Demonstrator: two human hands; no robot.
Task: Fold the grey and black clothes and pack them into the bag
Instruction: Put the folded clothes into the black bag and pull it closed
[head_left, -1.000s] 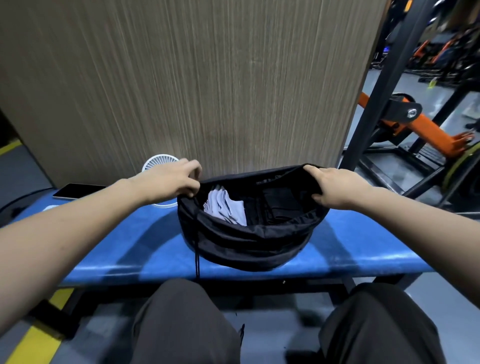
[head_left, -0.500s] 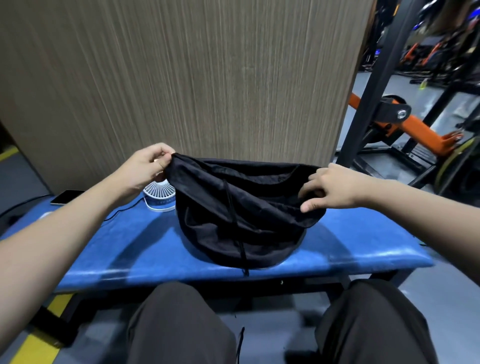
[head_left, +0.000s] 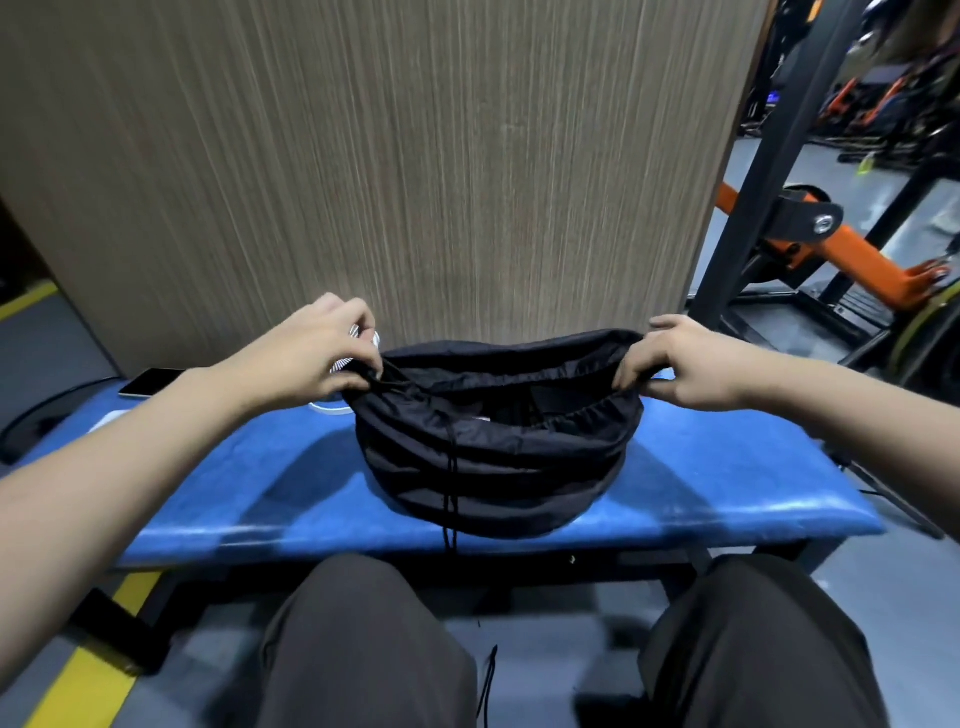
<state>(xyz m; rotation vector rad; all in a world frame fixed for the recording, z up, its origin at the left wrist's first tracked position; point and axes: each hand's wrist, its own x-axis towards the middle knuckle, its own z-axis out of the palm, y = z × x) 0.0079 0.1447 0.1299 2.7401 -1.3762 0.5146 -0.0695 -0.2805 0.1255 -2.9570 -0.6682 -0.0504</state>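
Observation:
A black drawstring bag (head_left: 493, 467) sits on the blue padded bench (head_left: 260, 493), its mouth stretched wide between my hands. My left hand (head_left: 317, 348) pinches the rim at the bag's left end. My right hand (head_left: 685, 358) grips the rim at the right end. A black cord (head_left: 451, 493) hangs down the bag's front. Inside the opening I see only dark folded cloth (head_left: 556, 402); the grey clothes are hidden.
A small white fan (head_left: 358, 340) stands behind my left hand, mostly covered. A phone (head_left: 150, 382) lies at the bench's far left. A wood-grain panel (head_left: 389, 156) rises behind the bench. Black and orange gym frames (head_left: 831, 249) stand at the right. My knees are below.
My left hand came back toward the middle and my right hand shifted to the bag's right end. The bag's mouth, folded over half a second ago, is now pulled taut.

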